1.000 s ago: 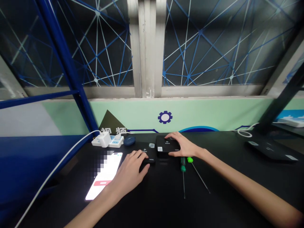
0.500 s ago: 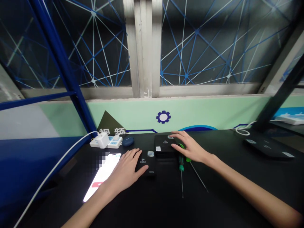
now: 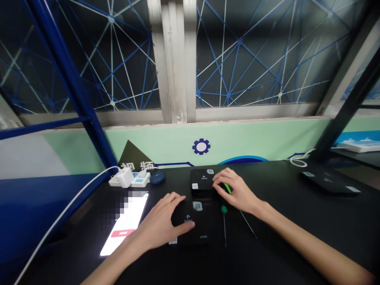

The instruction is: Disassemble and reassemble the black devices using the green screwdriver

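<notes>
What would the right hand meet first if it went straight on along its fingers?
The right hand points left; first in line is probably the far flat black plastic box, right at its fingertips. Whether they already touch is unclear.

"视频" on black triangle [image 3: 134,157], blue gear sign [image 3: 201,146] on wall [image 3: 267,138]

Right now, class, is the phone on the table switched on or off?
On: the phone lies flat beside the left hand, and its screen glows white and red.

Two small black boxes [image 3: 190,231] [image 3: 202,181] lay there, one flat black device [image 3: 326,180], two green-handled screwdrivers [image 3: 223,211] [image 3: 228,189], one lit phone [image 3: 126,223], one power strip [image 3: 132,180].
</notes>
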Motion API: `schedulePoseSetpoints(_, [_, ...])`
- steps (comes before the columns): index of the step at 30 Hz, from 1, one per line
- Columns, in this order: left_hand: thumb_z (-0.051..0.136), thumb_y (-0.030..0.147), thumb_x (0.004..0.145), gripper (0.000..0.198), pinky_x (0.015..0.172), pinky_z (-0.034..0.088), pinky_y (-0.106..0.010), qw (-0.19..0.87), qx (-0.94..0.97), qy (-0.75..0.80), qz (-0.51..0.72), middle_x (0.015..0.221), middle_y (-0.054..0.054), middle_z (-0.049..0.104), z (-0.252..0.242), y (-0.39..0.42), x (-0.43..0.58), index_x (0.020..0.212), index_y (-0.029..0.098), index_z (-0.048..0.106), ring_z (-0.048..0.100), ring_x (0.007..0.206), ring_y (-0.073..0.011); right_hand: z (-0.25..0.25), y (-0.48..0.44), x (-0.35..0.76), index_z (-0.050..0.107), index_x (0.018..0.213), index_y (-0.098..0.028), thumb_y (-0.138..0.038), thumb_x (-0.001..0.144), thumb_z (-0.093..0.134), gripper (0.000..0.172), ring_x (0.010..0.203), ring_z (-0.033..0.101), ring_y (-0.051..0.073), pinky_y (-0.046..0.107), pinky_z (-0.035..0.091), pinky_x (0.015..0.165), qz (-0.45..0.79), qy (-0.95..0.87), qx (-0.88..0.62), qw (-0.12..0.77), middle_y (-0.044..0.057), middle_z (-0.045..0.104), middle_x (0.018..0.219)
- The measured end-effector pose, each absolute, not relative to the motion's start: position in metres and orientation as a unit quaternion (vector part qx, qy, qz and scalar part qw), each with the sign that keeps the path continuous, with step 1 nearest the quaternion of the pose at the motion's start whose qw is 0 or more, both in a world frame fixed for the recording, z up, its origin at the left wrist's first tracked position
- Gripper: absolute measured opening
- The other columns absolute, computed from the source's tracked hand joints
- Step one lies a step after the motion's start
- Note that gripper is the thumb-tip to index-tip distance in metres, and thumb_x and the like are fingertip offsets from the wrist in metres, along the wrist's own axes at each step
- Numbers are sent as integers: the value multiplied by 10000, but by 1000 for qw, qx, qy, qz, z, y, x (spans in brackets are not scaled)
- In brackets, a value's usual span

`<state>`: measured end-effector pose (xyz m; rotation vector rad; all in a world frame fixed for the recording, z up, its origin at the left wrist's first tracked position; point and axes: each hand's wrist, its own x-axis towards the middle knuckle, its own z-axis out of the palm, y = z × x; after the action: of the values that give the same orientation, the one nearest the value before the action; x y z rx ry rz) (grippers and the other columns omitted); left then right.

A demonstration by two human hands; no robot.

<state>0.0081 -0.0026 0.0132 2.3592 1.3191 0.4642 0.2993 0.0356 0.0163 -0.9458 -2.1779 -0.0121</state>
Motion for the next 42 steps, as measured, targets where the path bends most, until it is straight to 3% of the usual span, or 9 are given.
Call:
schedulePoseSetpoints(6, [610, 622, 823, 687, 940, 460, -373, 221, 852, 458, 125, 1391, -67, 494, 25, 2, -7, 1407, 283, 484, 536, 1199, -295, 20, 25, 294, 645, 846, -197, -244, 962, 501, 191, 726, 585, 180, 320, 451, 692, 33, -877, -371, 303, 34, 655, 777])
schedulePoseSetpoints(10, [646, 586, 816, 593, 909, 468, -351, 233, 851, 449, 141, 1302, -57, 542, 18, 1, -2, 1315, 281, 547, 568, 1124, -272, 25, 14, 287, 679, 952, -197, -295, 928, 562, 155, 791, 628, 190, 310, 468, 717, 69, -903, -354, 235, 47, 698, 875])
schedulePoseSetpoints(15, [536, 446, 939, 384, 985, 417, -387, 261, 829, 433, 239, 1226, -72, 605, 5, 1, 10, 1274, 271, 605, 551, 1153, -276, 28, 0, 275, 623, 1259, -184, -508, 797, 706, 570, 975, 645, 277, 381, 499, 856, 108, -916, -337, 189, 117, 702, 1092])
schedulePoseSetpoints(20, [561, 353, 942, 232, 959, 428, -357, 428, 717, 422, 353, 1154, -62, 661, 14, 6, 13, 1090, 242, 701, 597, 1083, -252, 23, -3, 271, 534, 1385, -168, -637, 626, 791, 928, 1065, 617, 324, 412, 490, 924, 134, -911, -351, 169, 149, 662, 1182])
schedulePoseSetpoints(23, [557, 271, 930, 175, 843, 488, -324, 634, 509, 385, 437, 980, -81, 677, 19, 12, 12, 964, 175, 699, 628, 979, -231, 18, -1, 271, 525, 1396, -179, -616, 597, 818, 957, 1091, 609, 318, 401, 482, 951, 148, -908, -355, 164, 141, 638, 1209])
schedulePoseSetpoints(26, [570, 175, 899, 103, 701, 502, -270, 747, 324, 358, 456, 840, -44, 626, 16, 16, 10, 908, 148, 668, 617, 753, -156, 16, 0, 271, 511, 1407, -184, -619, 579, 827, 987, 1113, 602, 322, 409, 473, 974, 161, -902, -364, 165, 135, 601, 1247])
schedulePoseSetpoints(32, [576, 129, 886, 79, 576, 472, -233, 787, 248, 345, 448, 778, -26, 577, 12, 19, 10, 938, 116, 634, 559, 614, -114, 15, 1, 272, 478, 1426, -216, -598, 533, 861, 1044, 1068, 608, 287, 376, 496, 935, 206, -888, -374, 168, 93, 562, 1220])
schedulePoseSetpoints(37, [573, 122, 884, 60, 543, 452, -217, 793, 234, 330, 455, 746, -6, 551, 15, 19, 10, 927, 123, 615, 517, 565, -94, 10, 3, 275, 493, 1391, -229, -584, 488, 885, 1046, 1223, 520, 312, 387, 446, 1030, 227, -882, -368, 186, 104, 470, 1369])
schedulePoseSetpoints(42, [573, 120, 880, 52, 530, 445, -208, 792, 236, 330, 456, 723, 4, 532, 14, 20, 10, 918, 127, 608, 506, 551, -88, 10, 2, 275, 556, 1275, -232, -565, 528, 880, 880, 1134, 569, 288, 385, 480, 977, 240, -878, -367, 193, 82, 588, 1217])
